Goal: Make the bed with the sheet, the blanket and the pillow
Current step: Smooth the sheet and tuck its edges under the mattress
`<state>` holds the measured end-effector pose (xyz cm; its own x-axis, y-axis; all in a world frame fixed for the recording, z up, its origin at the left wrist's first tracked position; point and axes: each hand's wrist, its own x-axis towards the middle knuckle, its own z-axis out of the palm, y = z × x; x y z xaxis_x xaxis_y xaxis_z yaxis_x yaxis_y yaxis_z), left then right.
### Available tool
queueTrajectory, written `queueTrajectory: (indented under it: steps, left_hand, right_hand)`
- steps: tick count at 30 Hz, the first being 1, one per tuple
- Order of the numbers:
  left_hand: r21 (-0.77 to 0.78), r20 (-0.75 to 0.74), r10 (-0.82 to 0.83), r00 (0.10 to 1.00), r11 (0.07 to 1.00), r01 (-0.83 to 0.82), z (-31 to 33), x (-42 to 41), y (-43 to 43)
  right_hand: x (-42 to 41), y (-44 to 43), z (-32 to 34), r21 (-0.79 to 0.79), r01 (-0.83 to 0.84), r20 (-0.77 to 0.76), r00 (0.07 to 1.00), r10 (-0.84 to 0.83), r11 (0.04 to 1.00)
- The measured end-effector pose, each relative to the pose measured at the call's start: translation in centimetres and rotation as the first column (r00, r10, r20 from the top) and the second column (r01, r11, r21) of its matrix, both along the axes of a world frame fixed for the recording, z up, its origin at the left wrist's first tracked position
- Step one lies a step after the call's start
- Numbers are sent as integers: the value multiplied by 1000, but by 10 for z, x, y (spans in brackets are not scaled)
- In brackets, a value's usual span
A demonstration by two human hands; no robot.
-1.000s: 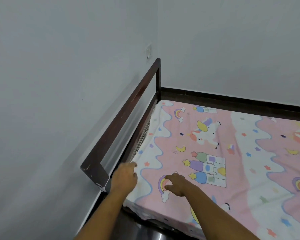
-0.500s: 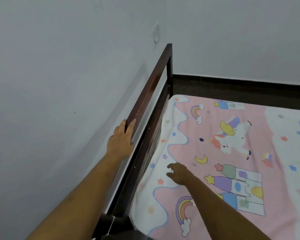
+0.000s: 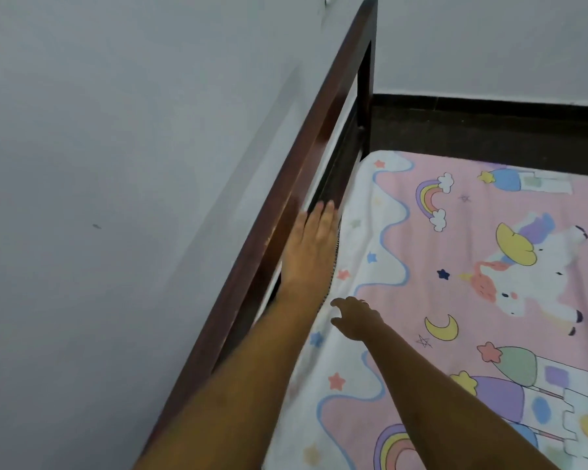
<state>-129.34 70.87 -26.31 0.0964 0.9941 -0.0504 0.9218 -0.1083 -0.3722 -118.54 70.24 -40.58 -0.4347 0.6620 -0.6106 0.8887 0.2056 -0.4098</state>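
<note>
**Left hand off the rail and into the gap: headboard-side tuck next**

- Half a second ago the left hand (image 3: 308, 247) lay on top of the rail (image 3: 323, 130). Now it is below the rail, in the gap between frame and mattress (image 3: 335, 256). Left grip: fingers straight and together, holding nothing.
- The right hand (image 3: 355, 317) has moved with it, from the near corner a second ago to further along the same edge. Right grip: fingers loosely curled, thumb and forefinger apart, and we see no cloth pinched.
- The sheet (image 3: 455, 266) lies spread flat on the mattress, with its white border along the headboard side. A strip of mattress edge shows beside the left hand.
- Our read: the near corner is done, and we are working up this edge to push the border down.
- Blanket and pillow are not in view, so the task is at an early stage.
</note>
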Motion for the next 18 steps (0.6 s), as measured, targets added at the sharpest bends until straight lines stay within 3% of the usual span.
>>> queueTrajectory:
  steps: [3,8,10,12,13,15,18]
  left_hand:
    - [-199,282,255,925,959,-204,-66,-1,-24]
    - [-224,658,329,678,944,-242,-166,11,-78]
    - [-274,706,443,553,890,-364,-191,22,-87]
    - [-382,693,597,404,780,-496,-213,28,-89]
    - [-365,689,619,376,745,-558,-225,27,-90]
    - [-323,669,639,379,709,-627,-242,22,-90]
    - [-249,687,605,402,717,-651,-259,18,-91]
  right_hand:
    - [-9,16,-30,11,-30,-5,1000,30,1000]
    - [-26,43,-72,205,-172,125,981,149,964]
    - [-29,53,-82,344,-261,208,958,198,902]
    - [-34,63,-88,456,-282,236,953,190,844]
    - [-36,67,-90,502,-278,232,955,183,819]
    - [-39,68,-95,568,-237,198,969,149,788]
    - [-36,63,-108,544,-176,196,977,79,820]
